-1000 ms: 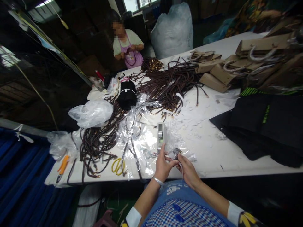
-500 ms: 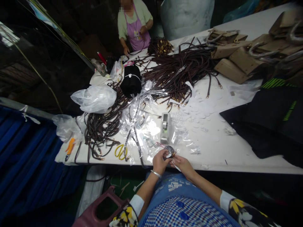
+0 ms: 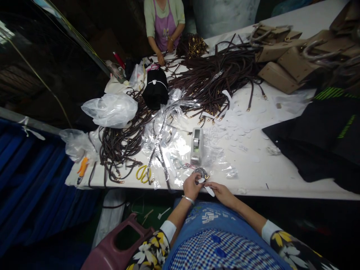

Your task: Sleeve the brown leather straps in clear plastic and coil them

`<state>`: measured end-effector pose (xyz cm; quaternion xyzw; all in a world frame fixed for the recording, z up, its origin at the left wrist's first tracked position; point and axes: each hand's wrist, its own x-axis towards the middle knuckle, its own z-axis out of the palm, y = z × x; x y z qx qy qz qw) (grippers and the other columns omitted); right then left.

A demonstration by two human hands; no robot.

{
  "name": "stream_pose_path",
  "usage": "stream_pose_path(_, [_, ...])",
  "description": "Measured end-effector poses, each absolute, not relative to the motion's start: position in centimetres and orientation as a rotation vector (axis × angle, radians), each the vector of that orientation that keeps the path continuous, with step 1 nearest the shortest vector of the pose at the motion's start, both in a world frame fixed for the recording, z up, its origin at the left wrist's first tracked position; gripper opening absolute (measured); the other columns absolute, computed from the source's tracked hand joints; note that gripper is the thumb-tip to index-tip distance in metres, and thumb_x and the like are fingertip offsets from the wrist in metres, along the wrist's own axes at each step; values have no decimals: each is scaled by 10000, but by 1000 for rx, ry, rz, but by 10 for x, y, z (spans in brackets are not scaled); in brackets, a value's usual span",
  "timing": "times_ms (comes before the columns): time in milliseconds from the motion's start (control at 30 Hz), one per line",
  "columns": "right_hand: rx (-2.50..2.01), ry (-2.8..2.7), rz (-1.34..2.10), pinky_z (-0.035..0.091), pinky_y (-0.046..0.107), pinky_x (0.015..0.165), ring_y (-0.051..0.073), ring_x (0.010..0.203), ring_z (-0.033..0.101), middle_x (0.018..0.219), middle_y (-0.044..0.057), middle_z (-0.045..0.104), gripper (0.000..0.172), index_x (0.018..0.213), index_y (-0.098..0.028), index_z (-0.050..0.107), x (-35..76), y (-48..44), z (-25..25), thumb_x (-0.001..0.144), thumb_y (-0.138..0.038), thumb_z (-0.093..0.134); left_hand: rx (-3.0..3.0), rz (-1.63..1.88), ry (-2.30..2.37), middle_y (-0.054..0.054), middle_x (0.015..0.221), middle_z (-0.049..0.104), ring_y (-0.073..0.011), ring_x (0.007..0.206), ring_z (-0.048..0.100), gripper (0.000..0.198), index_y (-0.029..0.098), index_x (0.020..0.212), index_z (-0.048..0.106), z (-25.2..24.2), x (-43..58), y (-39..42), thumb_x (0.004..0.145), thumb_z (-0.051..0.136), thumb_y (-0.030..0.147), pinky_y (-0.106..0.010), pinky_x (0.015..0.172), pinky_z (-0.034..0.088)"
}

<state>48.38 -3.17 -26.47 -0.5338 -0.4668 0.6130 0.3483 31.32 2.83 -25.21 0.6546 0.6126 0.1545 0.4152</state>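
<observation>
My left hand [image 3: 192, 186] is closed around a coiled strap [image 3: 200, 172], which looks wrapped in clear plastic, with a gold clasp showing at its right side. Beside it, my right hand [image 3: 223, 194] pinches a small white paper strip [image 3: 209, 191] that hangs below its fingertips. Both hands meet just over the table's front edge, fingertips close together. Right behind the coil stands a grey tape dispenser [image 3: 196, 148]. Clear plastic bags [image 3: 177, 144] lie to its left, and small flat plastic pieces lie to its right.
Dark brown straps [image 3: 216, 75] with gold clasps heap across the white table [image 3: 253, 176]. Yellow-handled scissors [image 3: 143, 174], an orange-handled tool [image 3: 83, 168] and a black bundle [image 3: 155, 90] are at left. Tan handbags [image 3: 295, 67] sit at right. A co-worker [image 3: 164, 28] handles straps opposite.
The view has tilted down slightly. My right hand has shifted a little away from the left, and the white strip shows more plainly. The coil stays in my left hand.
</observation>
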Motion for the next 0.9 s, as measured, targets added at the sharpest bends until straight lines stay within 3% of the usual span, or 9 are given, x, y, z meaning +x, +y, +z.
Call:
stream_pose_path(233, [-1443, -1388, 1375, 433, 458, 978, 265, 1018, 625, 1009, 51, 730, 212, 891, -276, 755, 486, -24, -273, 767, -270, 584, 1650, 370, 1539, 13, 913, 701, -143, 762, 634, 396, 216, 1036, 629, -250, 315, 28, 669, 776, 227, -256, 713, 487])
stream_pose_path(333, [-1437, -1417, 1304, 450, 410, 952, 245, 1040, 593, 1079, 36, 695, 207, 903, -301, 754, 486, -21, -272, 770, -276, 597, 1648, 363, 1529, 21, 911, 699, -132, 759, 641, 369, 219, 1036, 624, -249, 315, 30, 690, 752, 204, -243, 708, 493])
stream_pose_path(533, [-1359, -1383, 1353, 546, 344, 701, 161, 654, 652, 1062, 35, 703, 279, 960, -285, 749, 487, -16, -279, 797, -271, 523, 1665, 342, 1504, 12, 921, 708, -131, 766, 662, 338, 218, 1047, 621, -249, 314, 34, 726, 728, 217, -233, 704, 490])
stream_pose_path(667, [-1394, -1292, 1401, 532, 315, 541, 190, 633, 675, 907, 45, 739, 296, 968, -254, 748, 486, -10, -284, 821, -314, 498, 1711, 325, 1482, 23, 929, 708, -137, 778, 666, 325, 236, 1031, 632, -250, 313, 34, 724, 738, 247, -234, 708, 479])
stream_pose_path(900, [-1519, -1157, 1367, 531, 372, 766, 237, 736, 684, 728, 37, 736, 266, 951, -215, 739, 475, -4, -283, 775, -381, 628, 1783, 306, 1470, -1, 987, 709, -178, 853, 665, 386, 259, 1083, 629, -250, 310, 30, 716, 746, 273, -279, 772, 489])
